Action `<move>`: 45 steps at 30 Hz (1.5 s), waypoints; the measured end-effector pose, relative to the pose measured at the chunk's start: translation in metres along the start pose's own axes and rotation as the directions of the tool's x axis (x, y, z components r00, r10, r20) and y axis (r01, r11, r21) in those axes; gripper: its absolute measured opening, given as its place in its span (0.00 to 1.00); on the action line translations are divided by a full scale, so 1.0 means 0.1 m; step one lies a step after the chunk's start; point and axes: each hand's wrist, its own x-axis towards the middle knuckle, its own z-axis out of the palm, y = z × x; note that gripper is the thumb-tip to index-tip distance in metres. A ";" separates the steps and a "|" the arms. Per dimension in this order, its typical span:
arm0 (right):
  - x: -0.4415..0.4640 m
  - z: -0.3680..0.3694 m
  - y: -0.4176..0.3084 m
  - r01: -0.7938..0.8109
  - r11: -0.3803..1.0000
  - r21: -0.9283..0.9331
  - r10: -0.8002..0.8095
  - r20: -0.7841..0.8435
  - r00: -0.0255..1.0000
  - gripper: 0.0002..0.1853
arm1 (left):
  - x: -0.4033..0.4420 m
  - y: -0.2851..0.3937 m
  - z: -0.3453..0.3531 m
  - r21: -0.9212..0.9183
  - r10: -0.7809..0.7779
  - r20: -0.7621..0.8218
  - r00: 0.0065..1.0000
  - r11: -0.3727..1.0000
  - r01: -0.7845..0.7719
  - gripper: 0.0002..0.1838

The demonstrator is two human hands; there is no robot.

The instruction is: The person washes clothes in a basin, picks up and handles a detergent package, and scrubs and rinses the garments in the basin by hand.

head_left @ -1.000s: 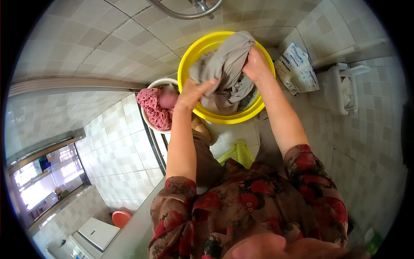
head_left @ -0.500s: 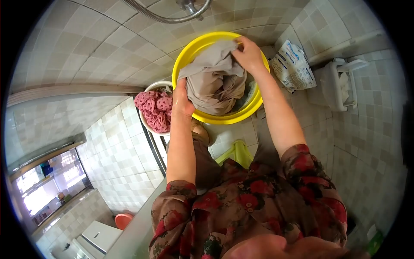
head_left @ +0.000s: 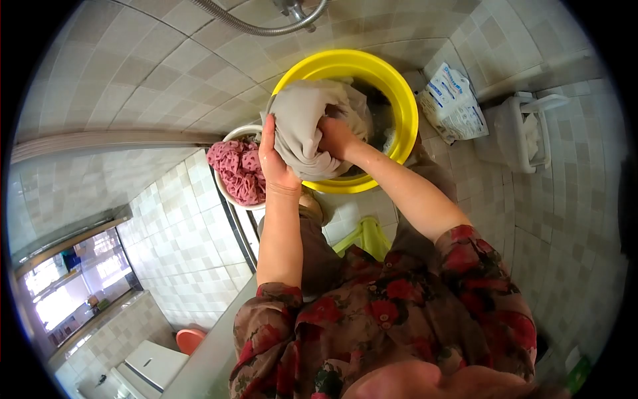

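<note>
A bundle of wet-looking grey cloth [head_left: 299, 123] is bunched over the left part of a yellow basin [head_left: 411, 113]. My left hand [head_left: 276, 159] holds the cloth from its left side at the rim, fingers pointing up along it. Pushed into the folds from the right, my right hand [head_left: 337, 139] grips the same cloth; its fingertips are hidden. Darker water with some suds shows in the right part of the basin.
Left of the basin, a white tub [head_left: 229, 193] holds pink patterned cloth [head_left: 242, 169]. A white printed bag [head_left: 454, 103] and a lidded bin [head_left: 512, 133] stand to the right. A green stool [head_left: 365, 236] is between my legs. A shower hose [head_left: 252, 30] hangs above.
My right hand has moved from the basin's far right side down and left into the folds. The grey cloth has shifted left and is gathered more tightly, uncovering the water on the right.
</note>
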 end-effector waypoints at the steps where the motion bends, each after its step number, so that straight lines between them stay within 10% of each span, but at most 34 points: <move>1: 0.00 -0.03 -0.07 -0.087 0.985 0.150 0.094 -0.043 0.995 0.17 | -0.02 0.01 0.00 0.013 0.009 -0.001 1.000 1.000 -0.009 0.23; 4: 0.10 -0.08 -0.03 -0.162 0.904 0.397 0.232 -0.136 0.963 0.18 | 0.00 0.12 -0.06 -0.063 0.019 0.080 0.997 0.998 -0.014 0.23; 6: 0.18 -0.21 0.19 0.064 0.814 0.577 0.170 -0.343 0.924 0.16 | 0.06 0.20 -0.09 0.004 0.060 0.033 0.998 0.998 -0.060 0.23; 8: 0.20 -0.58 0.43 -0.178 0.775 0.607 0.416 -0.277 0.866 0.15 | 0.15 0.29 -0.15 0.066 0.122 -0.048 0.991 0.991 -0.118 0.24; 13: 0.12 -1.01 0.27 0.201 0.282 0.938 0.437 -0.312 0.843 0.17 | 0.31 0.31 -0.31 0.441 0.155 -0.275 0.949 0.897 -0.019 0.30; 15: 0.04 -1.10 0.24 0.205 0.252 0.946 0.325 -0.282 0.903 0.16 | 0.20 0.19 -0.02 0.961 0.283 -0.275 0.919 0.037 0.276 0.34; 16: 0.03 -1.11 0.23 0.196 0.152 0.969 0.316 -0.236 0.919 0.16 | 0.37 0.23 -0.42 0.817 0.290 -0.247 0.925 -0.451 0.360 0.36; 19: 0.01 -1.13 0.13 0.166 0.032 0.986 0.339 -0.167 0.926 0.15 | 0.27 0.22 -0.18 0.745 0.343 -0.202 0.917 -0.554 0.371 0.35; 21: 0.03 -1.09 0.09 0.151 0.007 0.989 0.374 -0.143 0.916 0.14 | 0.25 0.17 -0.16 0.834 0.378 -0.159 0.912 -0.444 0.329 0.27; 23: 0.08 -0.94 0.19 0.092 -0.055 0.994 0.399 -0.062 0.915 0.14 | 0.23 0.00 -0.25 0.943 0.095 0.017 0.995 0.329 -0.047 0.19; 25: 0.11 -0.83 0.21 0.069 -0.041 0.997 0.385 -0.048 0.921 0.15 | 0.18 -0.24 -0.19 0.948 0.026 -0.027 0.999 0.316 0.018 0.13; 27: 0.09 -0.78 0.05 0.076 0.040 0.996 0.393 -0.085 0.916 0.16 | 0.18 -0.44 -0.16 0.940 0.049 0.237 0.970 0.241 -0.241 0.14; 28: 0.08 -0.79 0.03 0.078 0.049 0.996 0.375 -0.091 0.923 0.16 | 0.26 -0.34 -0.29 0.980 0.013 0.183 0.983 -0.086 -0.181 0.13; 29: 0.09 -0.80 0.06 0.075 0.051 0.996 0.377 -0.089 0.922 0.16 | 0.30 -0.32 -0.33 0.980 0.013 0.181 0.983 -0.082 -0.180 0.13; 32: 0.13 -0.93 0.10 0.037 0.056 0.998 0.461 -0.058 0.885 0.17 | 0.31 -0.22 -0.28 0.863 0.238 0.032 0.971 0.483 -0.146 0.10; 35: 0.10 -0.94 0.11 -0.020 0.228 0.974 0.399 -0.074 0.914 0.19 | 0.28 -0.01 -0.31 0.642 0.269 -0.121 0.956 0.756 -0.131 0.09; 39: 0.11 -0.89 0.14 -0.164 0.727 0.667 0.360 -0.168 0.918 0.22 | 0.24 0.07 -0.17 0.378 0.206 -0.134 0.969 0.915 -0.142 0.18; 45: 0.14 -0.87 0.25 -0.174 0.958 0.228 0.224 -0.212 0.951 0.22 | 0.29 0.14 -0.23 0.224 0.190 -0.202 0.961 0.964 -0.144 0.20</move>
